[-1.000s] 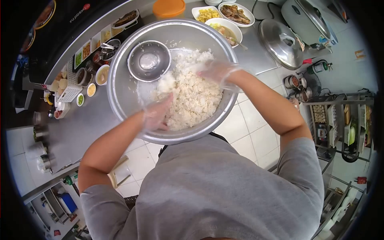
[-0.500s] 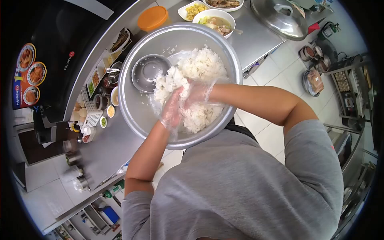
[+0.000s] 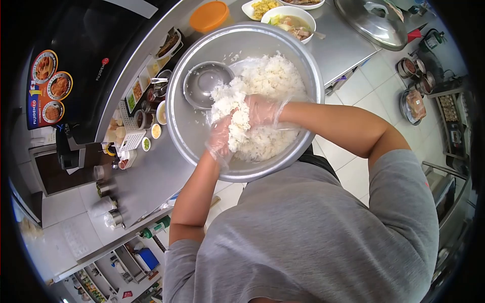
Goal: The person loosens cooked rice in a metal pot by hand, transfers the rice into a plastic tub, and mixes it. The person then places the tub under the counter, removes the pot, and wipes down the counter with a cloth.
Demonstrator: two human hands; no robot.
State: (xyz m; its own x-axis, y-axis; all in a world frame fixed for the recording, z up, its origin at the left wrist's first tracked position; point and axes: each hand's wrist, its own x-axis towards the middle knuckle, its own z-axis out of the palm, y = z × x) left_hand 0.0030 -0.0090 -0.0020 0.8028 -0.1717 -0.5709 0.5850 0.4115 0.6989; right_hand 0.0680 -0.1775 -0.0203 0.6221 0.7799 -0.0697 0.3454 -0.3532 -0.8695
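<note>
One shared grip: left hand (image 3: 219, 137) and right hand (image 3: 263, 109) cup rice (image 3: 239, 126) between them inside the metal basin (image 3: 188, 132); squeezing too hard could mash it, slackening could drop it.

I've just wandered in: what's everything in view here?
Basin: one, silver, upper centre
Rice: one mass, white, in the basin
Metal bowl: one, grey, in the basin
Round lid: one, orange, beyond the basin
Food dishes: three, white, beyond the basin
Domed lid: one, silver, upper right
Basket: one, white, left of the basin
Appliance: one, black, upper left
Counter: one, grey, left of and beyond the basin
Container: one, blue, lower left
Floor tiles: many, white, right
Small items: uncounted, mixed colours, both sides
Shirt: one, grey, bottom centre
Left hand: one, clear-gloved, touching the rice
Right hand: one, clear-gloved, touching the rice
</note>
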